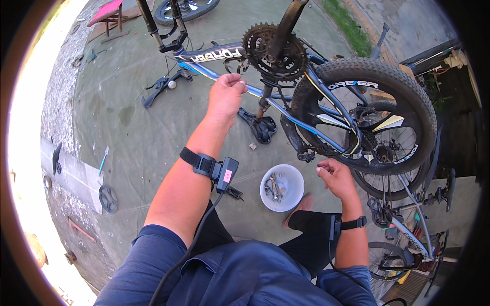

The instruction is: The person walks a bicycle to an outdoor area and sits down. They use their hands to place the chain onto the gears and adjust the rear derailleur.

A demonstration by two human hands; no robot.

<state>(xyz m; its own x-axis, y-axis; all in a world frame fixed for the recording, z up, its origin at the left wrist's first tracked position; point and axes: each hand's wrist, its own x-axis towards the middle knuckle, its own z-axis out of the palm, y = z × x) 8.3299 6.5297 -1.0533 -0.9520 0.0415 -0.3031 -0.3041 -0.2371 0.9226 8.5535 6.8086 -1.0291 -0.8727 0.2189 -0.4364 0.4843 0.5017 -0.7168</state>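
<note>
A blue-and-silver bicycle (205, 70) stands upside down in front of me, its black saddle (263, 131) on the ground. My left hand (227, 97) is at the frame just below and left of the chainrings (270, 53), its fingers curled together; whatever they grip is hidden. Lower right, my right hand (334, 178) has curled fingers just under the rear wheel (411, 104), near a pedal (306, 157); I cannot make out anything in them. Below, between my forearms, a white plastic bowl (297, 196) contains metal wrenches (275, 184).
A second bicycle (408, 229) lies to the right. A spare wheel (186, 15) and a red-topped stool (107, 11) are behind. Loose parts (168, 84), a blue-handled tool (103, 162) and a black disc (108, 199) lie on the green ground cover (122, 137).
</note>
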